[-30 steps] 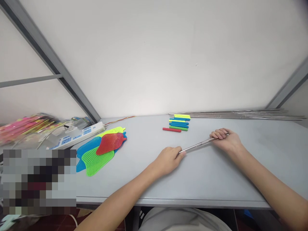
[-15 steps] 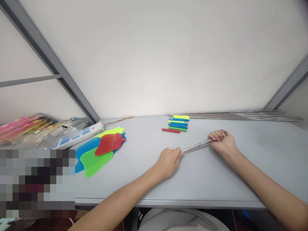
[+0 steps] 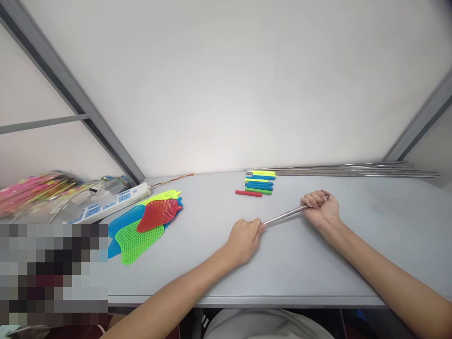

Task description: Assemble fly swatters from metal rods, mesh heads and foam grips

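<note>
A thin shiny metal rod [image 3: 282, 217] is stretched between my two hands, above the grey table. My left hand [image 3: 245, 239] is closed round its nearer, left end. Round the other end my right hand [image 3: 319, 206] is closed, fingers curled and palm side partly turned up. Both rod ends are hidden inside the fists. Behind the hands lie several coloured handle tubes [image 3: 259, 184], yellow, blue and green, with a red tube [image 3: 249, 193] in front. Perforated fly swatter heads overlap at the left: a red one [image 3: 158, 215] on top, a green one [image 3: 139, 241], blue and yellow ones beneath.
A bundle of long metal rods [image 3: 353, 169] lies along the wall at the back right. At the left stands a white power strip [image 3: 116, 202] with plugs and a cable, near a pile of bagged colourful items [image 3: 35, 190]. The table's front edge [image 3: 247, 300] runs before me.
The whole view has shifted slightly. Both hands keep their hold on the metal rod in nearly the same pose; the things on the table lie as before.
</note>
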A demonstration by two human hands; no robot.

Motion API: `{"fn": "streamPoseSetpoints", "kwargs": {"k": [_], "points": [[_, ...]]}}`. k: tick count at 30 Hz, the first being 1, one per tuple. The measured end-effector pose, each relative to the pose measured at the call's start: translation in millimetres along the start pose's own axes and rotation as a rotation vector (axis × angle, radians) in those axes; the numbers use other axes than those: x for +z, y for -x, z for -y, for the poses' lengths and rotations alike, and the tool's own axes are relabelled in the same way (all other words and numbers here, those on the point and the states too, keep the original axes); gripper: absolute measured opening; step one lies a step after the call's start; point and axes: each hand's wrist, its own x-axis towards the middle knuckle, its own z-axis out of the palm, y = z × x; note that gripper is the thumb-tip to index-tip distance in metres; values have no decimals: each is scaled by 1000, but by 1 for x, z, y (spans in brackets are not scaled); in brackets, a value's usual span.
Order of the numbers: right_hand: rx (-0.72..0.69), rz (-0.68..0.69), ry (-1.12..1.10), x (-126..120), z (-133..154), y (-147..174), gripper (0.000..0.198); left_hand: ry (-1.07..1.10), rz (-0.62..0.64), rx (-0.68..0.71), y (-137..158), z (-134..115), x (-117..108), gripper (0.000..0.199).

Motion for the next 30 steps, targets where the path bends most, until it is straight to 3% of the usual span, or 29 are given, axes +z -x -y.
{"fn": "streamPoseSetpoints", "kwargs": {"k": [13,30], "points": [[-43,57,22,10,-5,14,28,47,61,-54,1,-1,-7,39],[-40,6,47,10,-12,18,25,113,65,-32,-2,0,-6,42]]}}
